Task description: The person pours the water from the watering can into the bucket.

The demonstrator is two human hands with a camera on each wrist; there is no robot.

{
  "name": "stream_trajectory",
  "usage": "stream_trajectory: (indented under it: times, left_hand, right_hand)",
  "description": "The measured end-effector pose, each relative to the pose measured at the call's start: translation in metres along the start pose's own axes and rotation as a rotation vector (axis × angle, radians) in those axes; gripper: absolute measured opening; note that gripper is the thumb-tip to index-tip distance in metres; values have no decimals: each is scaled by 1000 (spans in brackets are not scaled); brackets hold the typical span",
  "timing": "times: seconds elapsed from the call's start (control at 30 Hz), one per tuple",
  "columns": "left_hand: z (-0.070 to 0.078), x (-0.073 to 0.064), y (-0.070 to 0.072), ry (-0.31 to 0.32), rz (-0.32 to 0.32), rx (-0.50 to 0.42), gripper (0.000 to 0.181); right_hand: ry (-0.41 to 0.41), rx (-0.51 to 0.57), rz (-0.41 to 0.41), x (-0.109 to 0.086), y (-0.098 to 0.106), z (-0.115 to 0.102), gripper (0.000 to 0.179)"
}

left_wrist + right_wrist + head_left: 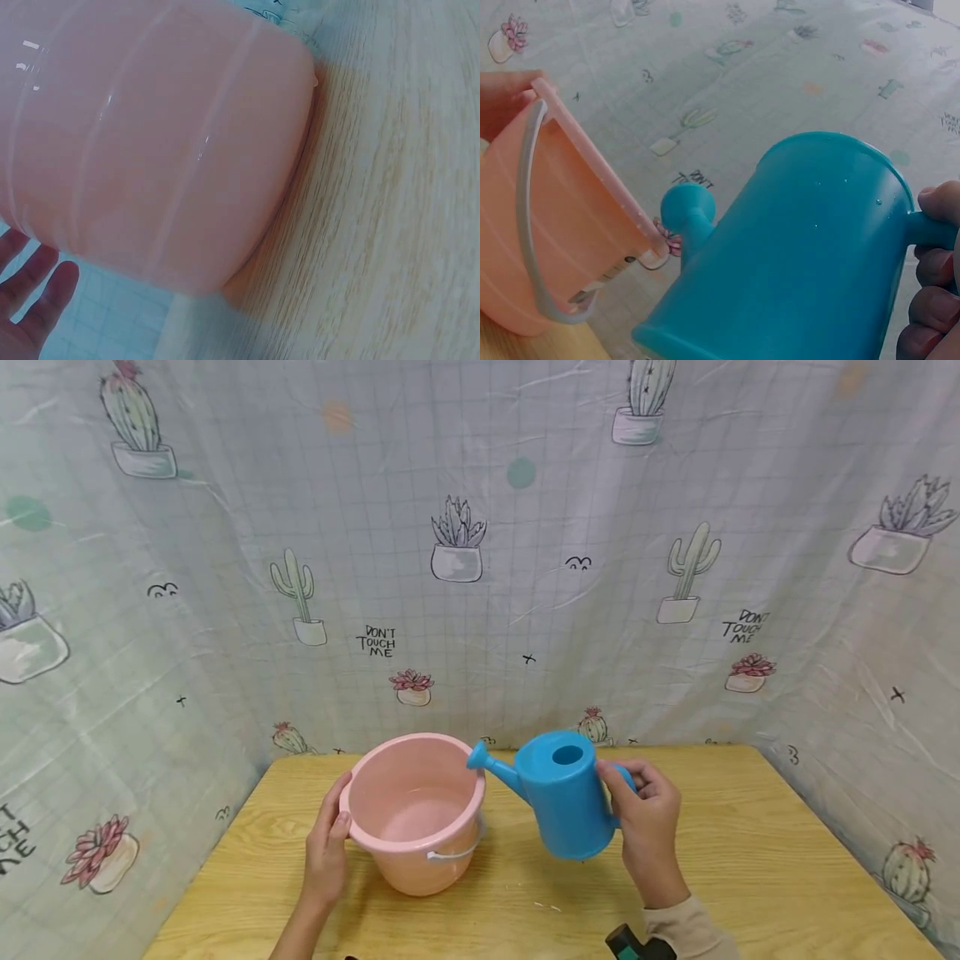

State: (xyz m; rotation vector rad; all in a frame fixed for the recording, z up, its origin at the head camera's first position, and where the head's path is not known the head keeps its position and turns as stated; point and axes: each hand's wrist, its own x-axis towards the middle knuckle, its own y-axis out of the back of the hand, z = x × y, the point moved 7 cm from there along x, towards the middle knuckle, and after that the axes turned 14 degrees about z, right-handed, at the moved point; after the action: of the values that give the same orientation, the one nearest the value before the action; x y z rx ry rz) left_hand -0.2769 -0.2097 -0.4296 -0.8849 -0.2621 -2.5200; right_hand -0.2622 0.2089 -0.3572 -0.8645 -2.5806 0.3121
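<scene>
A pink bucket point(420, 870) stands on the table, its mouth facing up and its pale handle point(453, 855) hanging down the near right side. On the bucket's left rim, my left hand point(326, 852) holds on, thumb toward the near side; several of its fingers point(49, 296) show beside the bucket wall in the left wrist view. My right hand point(651, 814) grips the handle of a blue watering can point(570, 814). The can leans a little left, and its spout head point(477, 756) is at the bucket's right rim. Few drops dot the can's side point(810, 247).
Under the bucket and can is a wood-grain table point(720, 843). A cactus-print curtain point(495, 610) hangs at the back and both sides. Small wet-looking spots point(547, 907) lie on the near table. A black and green device point(630, 943) sits by the right wrist.
</scene>
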Motion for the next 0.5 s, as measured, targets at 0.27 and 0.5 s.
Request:
stream_trajectory:
  times: [0.27, 0.5]
  left_hand:
    - [1, -2, 1, 37, -8, 27, 49]
    - [2, -4, 2, 30, -13, 34, 49]
  right_hand:
    - [28, 12, 21, 2, 5, -4, 21]
    - [34, -11, 30, 0, 8, -2, 18]
